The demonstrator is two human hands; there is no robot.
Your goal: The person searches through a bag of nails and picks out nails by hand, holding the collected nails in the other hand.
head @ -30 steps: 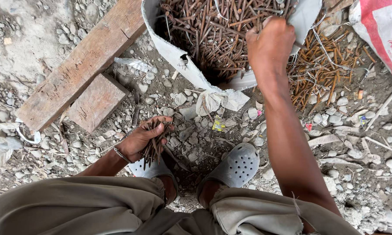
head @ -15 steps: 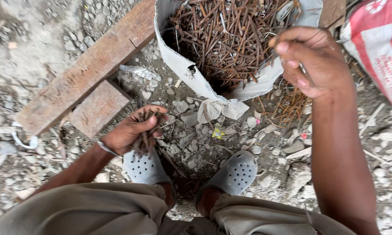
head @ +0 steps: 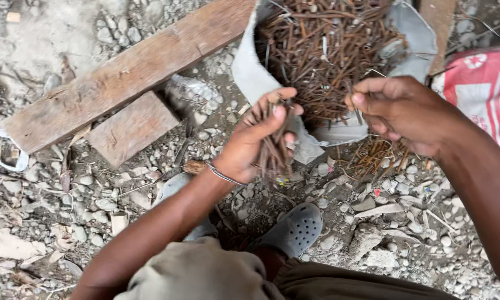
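Nails (head: 275, 147) gripped in left hand (head: 250, 147) – right hand (head: 397, 111) pinching one – over gravel ground (head: 372, 233)

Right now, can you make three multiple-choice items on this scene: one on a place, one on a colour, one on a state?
1. Where does the pile of rusty nails lie?
A. in the open grey sack
B. on the plank
C. in a bucket

2. What colour is the bag at the right edge?
A. blue
B. red and white
C. green

3. What is the left hand doing?
A. lying flat
B. pressing the plank
C. gripping a bundle of nails

Answers: 1 A, the sack's rim surrounds the pile; 2 B, both colours show; 3 C, fingers wrap the bundle.
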